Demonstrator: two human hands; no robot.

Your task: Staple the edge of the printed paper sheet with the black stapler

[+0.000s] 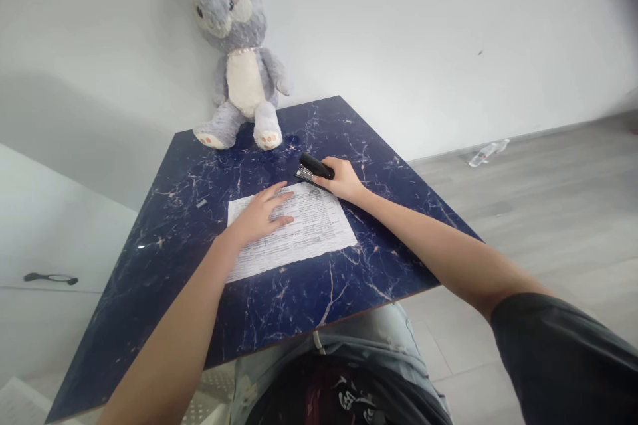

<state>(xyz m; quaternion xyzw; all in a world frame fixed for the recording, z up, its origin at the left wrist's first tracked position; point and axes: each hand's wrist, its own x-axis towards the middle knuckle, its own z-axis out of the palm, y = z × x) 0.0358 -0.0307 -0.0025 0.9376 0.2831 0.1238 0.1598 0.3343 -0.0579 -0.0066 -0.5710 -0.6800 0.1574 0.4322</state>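
Note:
A printed sheet of paper (309,229) lies on the dark blue marble-patterned table (189,265). My left hand (262,216) rests flat on the sheet, fingers stretched out and apart. My right hand (341,179) is wrapped round a black stapler (314,167) at the sheet's far right corner; the stapler's jaws sit at the paper's edge.
A grey plush rabbit (234,60) sits at the table's far edge against the white wall. A small staple-like bit (201,202) lies left of the paper. A white cabinet with a black handle (50,277) stands at the left. A plastic bottle (486,154) lies on the floor.

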